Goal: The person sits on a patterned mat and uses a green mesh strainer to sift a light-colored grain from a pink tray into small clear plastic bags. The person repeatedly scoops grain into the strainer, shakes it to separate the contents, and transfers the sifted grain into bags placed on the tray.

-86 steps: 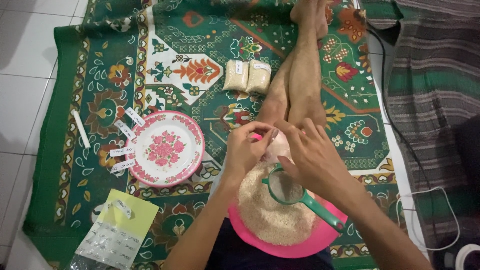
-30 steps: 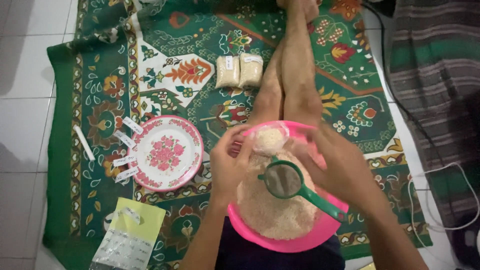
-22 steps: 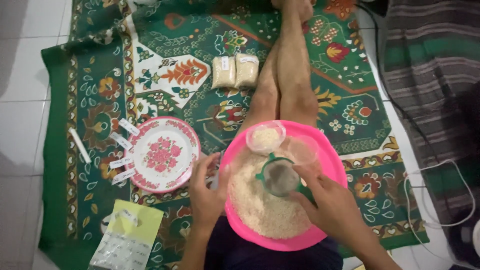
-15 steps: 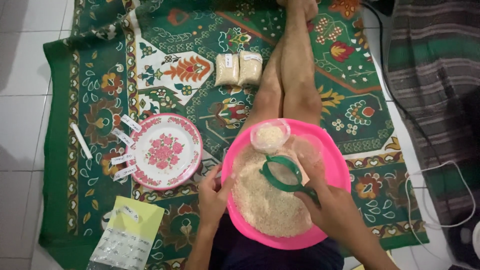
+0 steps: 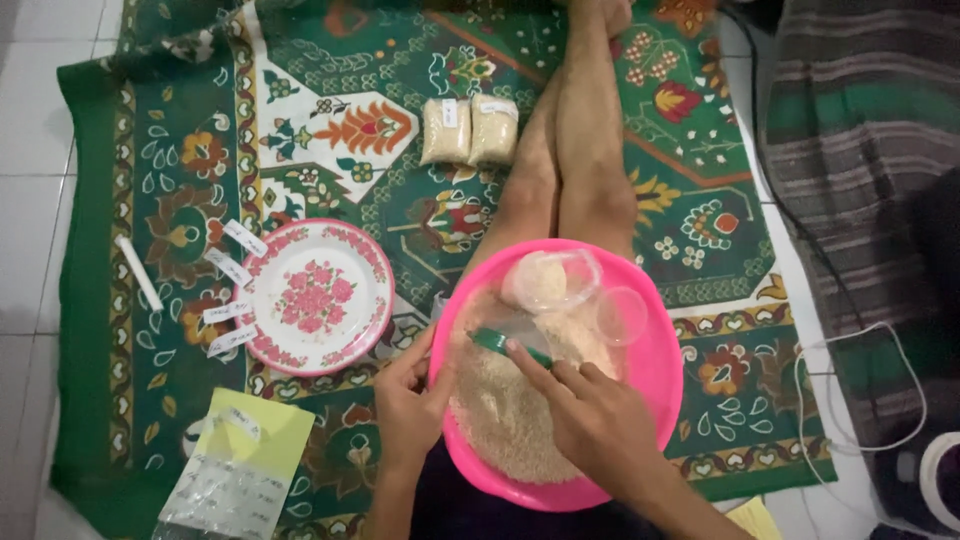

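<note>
Seen from the head: right hand point(image 5: 600, 425) now clenched on the green scoop point(image 5: 497, 342), dipped into the rice inside the pink basin point(image 5: 655, 375) (raised above it moments ago), left hand point(image 5: 408, 405) clasping the rim. Nearby, a half-filled clear bag point(image 5: 548, 280), floral plate point(image 5: 318, 297), two packed bags point(image 5: 468, 130); nothing blocking.

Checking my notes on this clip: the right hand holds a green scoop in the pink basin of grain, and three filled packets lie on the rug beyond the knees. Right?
Not quite. The head view shows two filled packets on the rug, not three. The rest holds: the right hand holds a green scoop in the pink basin of grain.
</note>
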